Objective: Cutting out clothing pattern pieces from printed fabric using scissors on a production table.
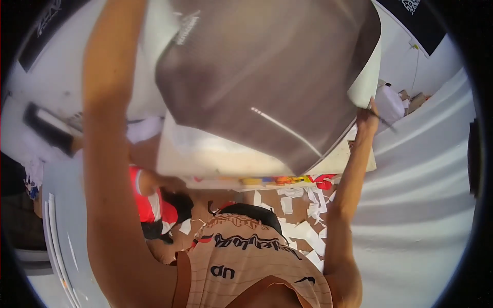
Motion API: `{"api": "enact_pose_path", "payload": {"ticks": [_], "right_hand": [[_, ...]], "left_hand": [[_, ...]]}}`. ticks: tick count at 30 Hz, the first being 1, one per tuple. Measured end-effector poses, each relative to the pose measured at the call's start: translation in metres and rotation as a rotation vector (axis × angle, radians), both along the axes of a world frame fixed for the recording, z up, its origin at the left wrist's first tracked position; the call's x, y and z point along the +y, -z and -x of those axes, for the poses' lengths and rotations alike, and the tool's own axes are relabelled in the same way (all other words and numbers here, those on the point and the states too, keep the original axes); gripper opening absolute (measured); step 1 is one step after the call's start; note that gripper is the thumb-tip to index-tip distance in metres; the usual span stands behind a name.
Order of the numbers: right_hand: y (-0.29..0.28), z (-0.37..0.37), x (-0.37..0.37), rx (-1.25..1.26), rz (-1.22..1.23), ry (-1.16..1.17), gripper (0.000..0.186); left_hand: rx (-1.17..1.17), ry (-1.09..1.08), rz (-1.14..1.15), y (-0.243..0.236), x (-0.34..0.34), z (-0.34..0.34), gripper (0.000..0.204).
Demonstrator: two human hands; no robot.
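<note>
A large grey-brown sheet (257,66) with a white underside fills the upper middle, its right edge curling over. My right hand (366,120) is closed on the sheet's lower right edge. From the same hand a thin dark pointed tool (384,121) sticks out to the right, blurred, its kind unclear. My left arm reaches up past the sheet's left side, and the hand lies beyond the top of the picture. Under the sheet is a pale board or tabletop (221,167) with its front edge toward me.
White paper scraps (305,233) litter the brown floor. A person in red and white clothing (154,205) is close on the left, one arm near the board's edge. Colourful items (287,179) line that edge. Pale draped fabric (416,190) covers the right side.
</note>
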State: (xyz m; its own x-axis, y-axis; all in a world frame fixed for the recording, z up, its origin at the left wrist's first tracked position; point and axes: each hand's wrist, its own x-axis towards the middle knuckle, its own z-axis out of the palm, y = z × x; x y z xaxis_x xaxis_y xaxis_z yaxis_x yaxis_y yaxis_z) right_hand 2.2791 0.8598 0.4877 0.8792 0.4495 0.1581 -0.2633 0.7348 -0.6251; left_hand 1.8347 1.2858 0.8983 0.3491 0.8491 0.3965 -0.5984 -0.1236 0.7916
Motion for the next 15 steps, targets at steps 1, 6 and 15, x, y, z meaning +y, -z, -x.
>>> {"api": "enact_pose_path", "payload": {"ticks": [1,6,15], "right_hand": [[-0.009,-0.049,0.004,-0.007,-0.008,-0.004,0.037],[-0.077,-0.151,0.067,-0.175,-0.030,-0.117,0.026],[-0.141,-0.134,0.013,-0.499,0.074,-0.126,0.022]], "left_hand": [[-0.005,0.025,0.052,0.020,0.012,-0.018,0.020],[0.030,-0.010,0.124,0.048,0.061,0.026,0.021],[-0.051,0.294,0.174,0.173,0.041,0.179,0.031]]}}
